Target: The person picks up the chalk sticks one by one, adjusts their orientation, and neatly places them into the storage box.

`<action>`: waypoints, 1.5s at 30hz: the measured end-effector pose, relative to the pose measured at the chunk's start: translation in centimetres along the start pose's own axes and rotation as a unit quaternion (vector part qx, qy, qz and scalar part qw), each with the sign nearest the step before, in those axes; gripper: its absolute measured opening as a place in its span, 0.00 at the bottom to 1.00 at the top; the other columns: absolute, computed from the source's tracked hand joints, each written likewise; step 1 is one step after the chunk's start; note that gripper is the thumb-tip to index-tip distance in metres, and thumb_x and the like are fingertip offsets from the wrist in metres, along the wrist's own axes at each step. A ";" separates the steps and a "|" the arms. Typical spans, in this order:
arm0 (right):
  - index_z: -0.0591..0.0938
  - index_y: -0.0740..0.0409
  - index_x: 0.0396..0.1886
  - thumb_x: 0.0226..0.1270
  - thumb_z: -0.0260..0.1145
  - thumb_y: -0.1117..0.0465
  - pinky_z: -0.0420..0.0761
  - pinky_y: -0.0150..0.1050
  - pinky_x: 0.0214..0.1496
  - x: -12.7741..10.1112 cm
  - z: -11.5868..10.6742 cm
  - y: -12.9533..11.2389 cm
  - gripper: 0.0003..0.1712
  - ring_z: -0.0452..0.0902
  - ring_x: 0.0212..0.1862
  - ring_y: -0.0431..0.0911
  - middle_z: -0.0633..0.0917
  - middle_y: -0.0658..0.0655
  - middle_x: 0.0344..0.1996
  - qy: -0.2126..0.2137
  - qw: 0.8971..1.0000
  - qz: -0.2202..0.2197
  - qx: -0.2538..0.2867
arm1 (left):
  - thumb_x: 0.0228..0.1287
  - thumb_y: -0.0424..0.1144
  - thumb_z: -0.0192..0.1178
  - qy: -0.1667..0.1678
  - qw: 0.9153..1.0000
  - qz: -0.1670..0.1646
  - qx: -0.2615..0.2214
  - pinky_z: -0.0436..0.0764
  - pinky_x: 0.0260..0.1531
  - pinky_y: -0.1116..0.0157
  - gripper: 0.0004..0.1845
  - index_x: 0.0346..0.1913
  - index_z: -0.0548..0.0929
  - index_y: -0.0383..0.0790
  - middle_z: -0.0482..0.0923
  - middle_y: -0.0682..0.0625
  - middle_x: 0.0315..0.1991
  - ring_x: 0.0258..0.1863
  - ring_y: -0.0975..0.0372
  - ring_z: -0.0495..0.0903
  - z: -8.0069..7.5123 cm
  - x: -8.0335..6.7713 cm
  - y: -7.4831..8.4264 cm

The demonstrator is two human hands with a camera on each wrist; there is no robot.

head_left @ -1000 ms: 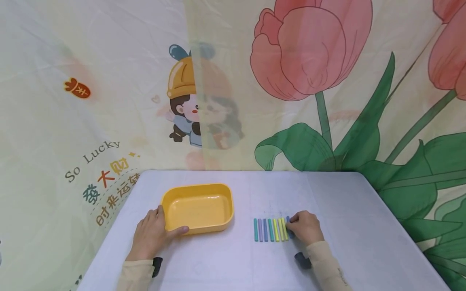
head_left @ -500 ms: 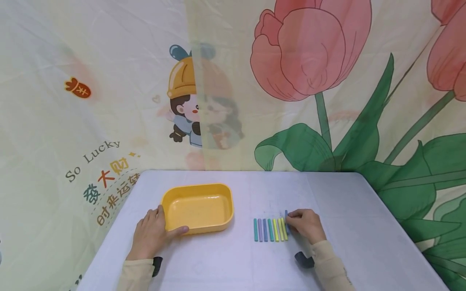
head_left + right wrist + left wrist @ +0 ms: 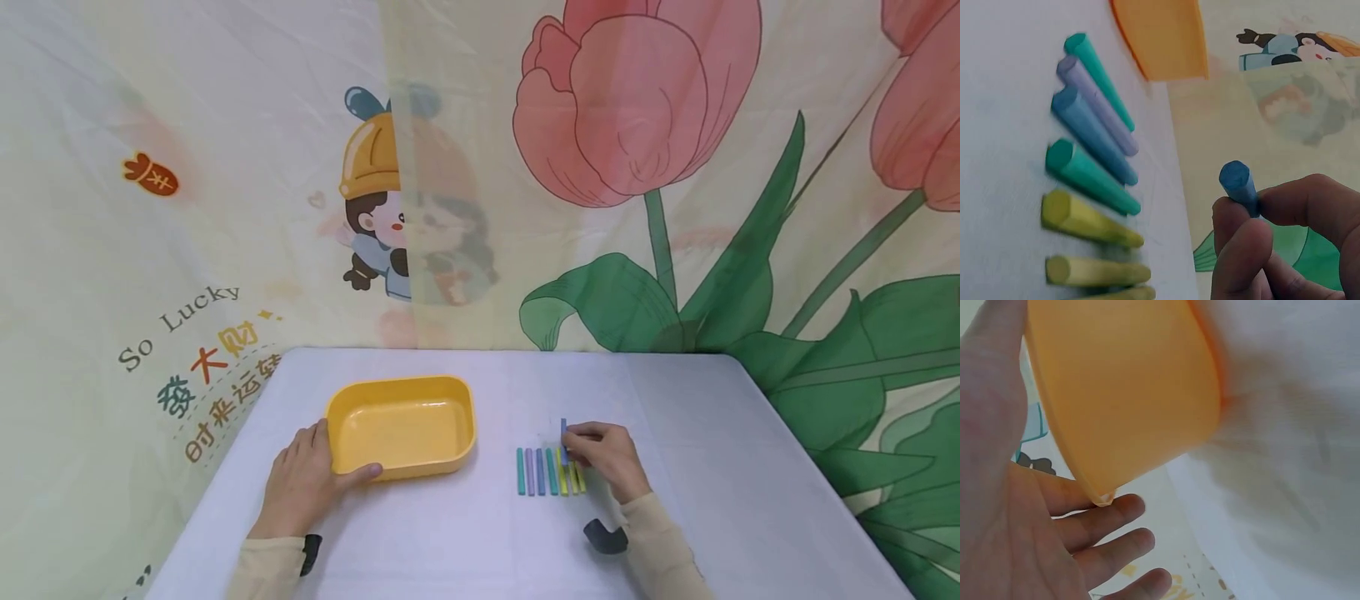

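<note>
Your right hand pinches a blue chalk stick, seemingly lifted just above the row of coloured chalk sticks; beside that row, your left hand grips the yellow plastic tray.

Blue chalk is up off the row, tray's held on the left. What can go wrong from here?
1. The right hand pinches the blue chalk by fingertips near one end; that short grip could let it pivot or drop.
2. The lifted stick hangs right above the row of chalks, so a slip or low pass could scatter them.
3. The left hand holds only a corner of the yellow tray; a knock might swing it.
</note>
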State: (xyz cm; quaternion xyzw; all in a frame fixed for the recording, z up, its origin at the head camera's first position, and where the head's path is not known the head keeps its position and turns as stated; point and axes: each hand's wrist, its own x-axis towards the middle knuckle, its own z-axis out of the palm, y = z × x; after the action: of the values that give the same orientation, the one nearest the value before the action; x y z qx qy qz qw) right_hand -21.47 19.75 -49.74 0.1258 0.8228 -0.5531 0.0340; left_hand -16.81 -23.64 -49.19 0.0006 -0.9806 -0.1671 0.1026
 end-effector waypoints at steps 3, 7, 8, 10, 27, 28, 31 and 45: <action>0.87 0.62 0.49 0.62 0.74 0.54 0.87 0.39 0.41 -0.1 0.6 -0.7 0.20 0.84 0.36 0.46 0.88 0.57 0.39 -0.004 1.000 0.000 0.006 | 0.49 0.78 0.65 0.001 1.000 0.002 -0.002 0.65 0.62 0.33 0.70 0.73 0.57 0.17 0.63 0.22 0.66 0.64 0.32 0.65 0.2 0.0 -0.1; 0.87 0.62 0.49 0.62 0.75 0.52 0.87 0.40 0.42 -0.2 1.1 -1.8 0.21 0.84 0.37 0.47 0.88 0.58 0.40 -0.022 0.999 -0.009 0.034 | 0.49 0.78 0.64 0.009 1.000 0.011 -0.002 0.64 0.63 0.32 0.71 0.73 0.54 0.16 0.56 0.20 0.71 0.66 0.30 0.62 0.5 0.0 -0.4; 0.87 0.62 0.49 0.62 0.75 0.52 0.87 0.41 0.42 -0.2 1.3 -2.1 0.21 0.84 0.37 0.47 0.88 0.58 0.40 -0.027 0.999 -0.012 0.043 | 0.50 0.78 0.64 0.010 1.000 0.013 -0.003 0.64 0.63 0.33 0.71 0.74 0.53 0.16 0.54 0.20 0.72 0.67 0.30 0.61 0.6 0.0 -0.5; 0.87 0.63 0.48 0.62 0.75 0.53 0.88 0.42 0.42 -0.2 1.6 -2.7 0.21 0.85 0.37 0.48 0.88 0.59 0.40 -0.038 0.997 -0.020 0.063 | 0.50 0.77 0.64 0.018 1.000 0.022 -0.009 0.63 0.64 0.33 0.71 0.74 0.53 0.17 0.53 0.20 0.73 0.68 0.30 0.60 0.8 0.0 -0.7; 0.86 0.64 0.50 0.63 0.75 0.54 0.89 0.44 0.40 -1.6 8.0 -7.5 0.22 0.87 0.34 0.48 0.89 0.58 0.38 -0.138 0.981 -0.063 0.119 | 0.57 0.75 0.61 0.000 0.999 0.051 -0.019 0.55 0.68 0.33 0.68 0.78 0.47 0.22 0.49 0.26 0.77 0.73 0.33 0.55 1.0 0.2 -1.5; 0.86 0.64 0.50 0.63 0.75 0.54 0.89 0.44 0.40 -1.7 8.4 -7.7 0.22 0.87 0.34 0.48 0.89 0.58 0.37 -0.144 0.980 -0.065 0.122 | 0.57 0.75 0.61 -0.004 0.999 0.051 -0.019 0.55 0.68 0.33 0.67 0.77 0.47 0.21 0.49 0.25 0.77 0.73 0.33 0.55 1.0 0.1 -1.4; 0.86 0.64 0.48 0.63 0.75 0.55 0.89 0.44 0.40 -1.8 9.7 -8.2 0.20 0.87 0.33 0.48 0.89 0.59 0.36 -0.159 0.975 -0.069 0.138 | 0.59 0.75 0.59 -0.011 0.999 0.051 -0.015 0.55 0.68 0.33 0.66 0.77 0.48 0.21 0.49 0.25 0.76 0.73 0.33 0.54 1.1 0.1 -1.3; 0.87 0.65 0.47 0.62 0.76 0.58 0.89 0.38 0.37 -1.1 15.1 -9.9 0.18 0.88 0.32 0.48 0.89 0.60 0.36 -0.198 0.959 -0.061 0.195 | 0.64 0.76 0.50 -0.033 0.998 0.041 -0.020 0.51 0.70 0.33 0.62 0.78 0.47 0.24 0.45 0.28 0.79 0.75 0.33 0.50 1.0 0.0 -1.6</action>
State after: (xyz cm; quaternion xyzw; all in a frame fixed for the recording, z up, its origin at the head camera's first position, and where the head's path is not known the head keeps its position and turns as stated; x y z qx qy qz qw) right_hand -24.11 2.17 -46.46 -0.0321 0.6818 -0.7179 0.1369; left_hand -17.10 -24.85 -50.67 -0.0471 -0.9791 -0.1822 0.0766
